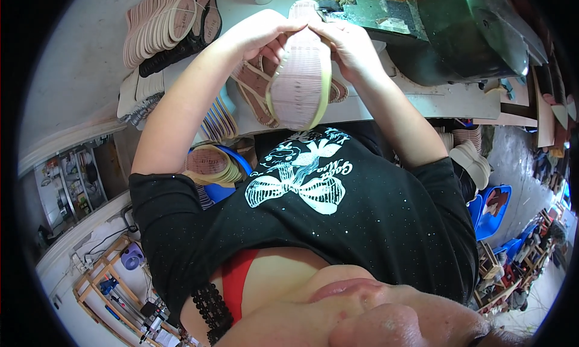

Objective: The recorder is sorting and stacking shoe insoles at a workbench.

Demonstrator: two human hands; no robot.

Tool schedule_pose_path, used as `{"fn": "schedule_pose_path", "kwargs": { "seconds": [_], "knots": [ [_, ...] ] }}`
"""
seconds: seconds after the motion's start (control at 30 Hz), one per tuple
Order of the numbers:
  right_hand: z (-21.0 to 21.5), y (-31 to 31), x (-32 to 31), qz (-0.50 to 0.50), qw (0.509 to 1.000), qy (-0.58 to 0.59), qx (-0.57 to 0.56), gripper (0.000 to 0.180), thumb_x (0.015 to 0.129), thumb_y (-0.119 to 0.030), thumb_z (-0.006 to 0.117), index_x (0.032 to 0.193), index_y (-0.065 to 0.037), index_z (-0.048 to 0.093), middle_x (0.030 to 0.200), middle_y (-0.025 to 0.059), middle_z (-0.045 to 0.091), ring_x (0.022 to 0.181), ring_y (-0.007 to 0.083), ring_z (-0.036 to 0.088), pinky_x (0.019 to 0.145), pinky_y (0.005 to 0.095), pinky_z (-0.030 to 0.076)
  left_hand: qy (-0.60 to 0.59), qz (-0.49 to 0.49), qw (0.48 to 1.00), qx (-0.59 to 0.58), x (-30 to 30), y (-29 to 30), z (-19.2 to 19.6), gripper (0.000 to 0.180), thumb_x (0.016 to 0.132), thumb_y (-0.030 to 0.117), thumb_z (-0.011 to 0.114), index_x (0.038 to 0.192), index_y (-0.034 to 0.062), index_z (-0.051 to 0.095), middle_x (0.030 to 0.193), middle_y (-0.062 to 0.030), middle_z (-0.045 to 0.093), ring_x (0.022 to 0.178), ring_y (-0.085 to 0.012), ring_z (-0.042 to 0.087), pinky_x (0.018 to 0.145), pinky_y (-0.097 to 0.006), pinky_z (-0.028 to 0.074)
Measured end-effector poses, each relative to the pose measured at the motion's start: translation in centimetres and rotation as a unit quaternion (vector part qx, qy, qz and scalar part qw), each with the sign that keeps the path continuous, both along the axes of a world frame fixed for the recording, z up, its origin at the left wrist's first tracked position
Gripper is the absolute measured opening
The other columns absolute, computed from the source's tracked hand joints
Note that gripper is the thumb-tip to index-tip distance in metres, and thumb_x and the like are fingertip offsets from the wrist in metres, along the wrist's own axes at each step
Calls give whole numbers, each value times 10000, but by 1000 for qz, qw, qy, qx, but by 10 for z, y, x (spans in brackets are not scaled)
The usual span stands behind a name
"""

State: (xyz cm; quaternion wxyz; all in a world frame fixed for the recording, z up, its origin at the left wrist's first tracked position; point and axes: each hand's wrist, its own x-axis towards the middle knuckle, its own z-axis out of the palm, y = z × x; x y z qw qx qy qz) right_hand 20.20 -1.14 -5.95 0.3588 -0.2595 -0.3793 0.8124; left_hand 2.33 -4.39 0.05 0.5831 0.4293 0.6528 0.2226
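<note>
A sandal sole [300, 75] with a pale pink ribbed underside and a yellowish edge is held up between both hands, its underside turned toward me. My left hand [259, 34] grips its far end from the left, and my right hand [348, 44] grips the same end from the right. Beneath the sole, brown strapped sandals [253, 87] lie on the white table [78, 63]. My black shirt with a white print fills the middle of the view.
A stack of pink and black soles [169, 21] stands at the table's far left. A dark green machine [458, 33] sits at the far right. A blue basket of soles [211, 166] is below the table's left edge, and another blue basket [491, 208] at right.
</note>
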Motion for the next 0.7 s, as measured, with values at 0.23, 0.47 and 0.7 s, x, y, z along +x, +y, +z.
{"fn": "schedule_pose_path", "kwargs": {
  "seconds": [0.23, 0.47, 0.7],
  "knots": [
    [16, -24, 38, 118, 981, -130, 87, 295, 804, -180, 702, 1002, 30, 638, 899, 55, 661, 787, 98, 605, 729, 246, 479, -14, 24, 999, -31, 3, 12, 1, 439, 893, 404, 561, 763, -10, 634, 559, -84, 602, 411, -134, 574, 398, -216, 476],
    [2, -41, 33, 37, 988, -148, 26, 272, 829, -190, 688, 947, 53, 659, 852, 57, 667, 747, 86, 596, 704, 232, 482, 283, -75, 955, 56, -8, 41, 2, 653, 743, 664, 573, 539, 45, 561, 455, -18, 449, 367, -138, 377, 382, -259, 283],
    [-9, -19, 8, -15, 997, -77, 3, 270, 819, -187, 692, 906, 65, 654, 843, 81, 664, 724, 100, 598, 674, 249, 490, 296, -68, 941, 151, -47, 59, -51, 632, 746, 657, 588, 651, 34, 630, 581, -46, 561, 579, -129, 525, 566, -247, 410]
  ]
}}
